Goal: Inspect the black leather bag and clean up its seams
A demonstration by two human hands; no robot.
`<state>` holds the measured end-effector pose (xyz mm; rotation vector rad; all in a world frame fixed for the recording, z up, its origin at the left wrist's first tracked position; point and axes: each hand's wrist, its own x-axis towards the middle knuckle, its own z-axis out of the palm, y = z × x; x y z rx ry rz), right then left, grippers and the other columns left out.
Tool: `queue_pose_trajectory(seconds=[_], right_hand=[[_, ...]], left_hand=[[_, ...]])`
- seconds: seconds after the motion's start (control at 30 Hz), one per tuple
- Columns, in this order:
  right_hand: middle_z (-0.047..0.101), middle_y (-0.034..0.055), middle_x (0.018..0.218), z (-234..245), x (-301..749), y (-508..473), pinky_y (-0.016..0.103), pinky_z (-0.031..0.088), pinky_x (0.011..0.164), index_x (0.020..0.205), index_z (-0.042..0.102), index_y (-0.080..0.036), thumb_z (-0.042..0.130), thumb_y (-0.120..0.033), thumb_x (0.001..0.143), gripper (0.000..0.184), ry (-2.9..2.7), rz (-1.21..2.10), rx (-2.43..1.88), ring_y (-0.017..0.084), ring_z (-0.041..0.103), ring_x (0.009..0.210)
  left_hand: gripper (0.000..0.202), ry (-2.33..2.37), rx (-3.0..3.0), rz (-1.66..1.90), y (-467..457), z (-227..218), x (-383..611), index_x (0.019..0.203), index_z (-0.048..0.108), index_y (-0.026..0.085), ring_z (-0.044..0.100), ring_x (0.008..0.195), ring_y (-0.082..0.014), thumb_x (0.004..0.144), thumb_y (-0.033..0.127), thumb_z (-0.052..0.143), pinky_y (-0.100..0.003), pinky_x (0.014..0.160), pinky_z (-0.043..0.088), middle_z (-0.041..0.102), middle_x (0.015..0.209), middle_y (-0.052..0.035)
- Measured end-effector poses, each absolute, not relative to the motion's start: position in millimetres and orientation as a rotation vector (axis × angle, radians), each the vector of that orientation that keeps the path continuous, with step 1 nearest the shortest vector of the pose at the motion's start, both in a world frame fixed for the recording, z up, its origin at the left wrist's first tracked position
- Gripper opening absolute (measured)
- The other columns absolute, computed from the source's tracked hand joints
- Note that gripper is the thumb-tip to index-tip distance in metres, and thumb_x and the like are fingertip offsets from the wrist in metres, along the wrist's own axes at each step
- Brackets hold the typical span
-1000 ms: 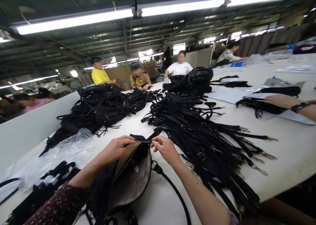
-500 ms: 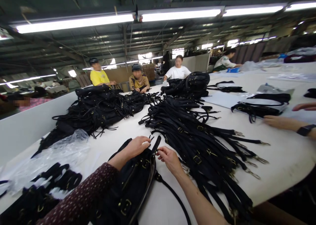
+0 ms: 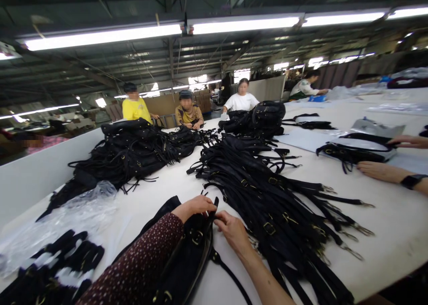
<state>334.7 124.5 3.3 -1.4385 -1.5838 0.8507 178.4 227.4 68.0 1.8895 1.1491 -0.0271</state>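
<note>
Logging left to right from the head view. Far left, a crumpled sheet of bubble wrap lies on the white worktable, with black straps beside it and a heap of finished black bags beyond. My left hand, in a dotted maroon sleeve, is closed narrow on the top edge of the black handbag, which lies flat before me, its mouth apparently shut and a gold-tone buckle showing. My right hand pinches in beside it, near the upright strap tab; the exact grip is partly hidden. Right of that lies a mass of buckled black straps. Far right, a co-worker's hands rest open beside another bag.
</note>
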Motion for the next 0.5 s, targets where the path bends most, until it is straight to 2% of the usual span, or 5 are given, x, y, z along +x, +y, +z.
queue_pose_trajectory(seconds=[0.17,0.33,0.4,0.5], right_hand=[[0.074,-0.0012,0.086,4.0,333.6,123.3,0.028,0.046,0.075,0.096,0.069,-0.027,0.052,-0.037,0.089,0.021,-1.606,0.804,-1.366,0.017,0.069,0.075],[0.072,-0.0032,0.073,8.7,336.6,121.5,0.026,0.045,0.069,0.094,0.069,-0.027,0.054,-0.037,0.089,0.019,-1.646,0.753,-1.487,0.016,0.068,0.07],[0.073,-0.0039,0.074,10.9,337.5,121.6,0.024,0.044,0.068,0.096,0.068,-0.028,0.052,-0.036,0.091,0.019,-1.72,0.712,-1.546,0.015,0.069,0.072],[0.076,-0.0028,0.082,15.0,334.1,122.9,0.024,0.044,0.066,0.106,0.065,-0.03,0.047,-0.035,0.095,0.022,-1.975,0.508,-1.702,0.016,0.071,0.077]], left_hand=[[0.034,1.143,1.851,-0.065,230.5,58.4,186.5,0.079,0.064,0.016,0.057,0.062,-0.0145,0.082,0.05,0.063,-0.031,0.062,0.049,0.061,0.067,0.0012],[0.048,1.114,1.8,0.026,226.2,58.1,176.2,0.091,0.068,0.016,0.06,0.068,-0.0153,0.084,0.059,0.051,-0.029,0.06,0.05,0.067,0.078,-0.0022],[0.049,1.097,1.801,0.032,225.3,62.0,172.2,0.096,0.07,0.016,0.063,0.073,-0.016,0.085,0.058,0.046,-0.027,0.063,0.051,0.07,0.084,-0.0038],[0.045,1.15,1.859,0.009,226.4,68.3,173.3,0.091,0.072,0.015,0.064,0.071,-0.017,0.085,0.052,0.046,-0.027,0.063,0.052,0.071,0.084,-0.0056]])
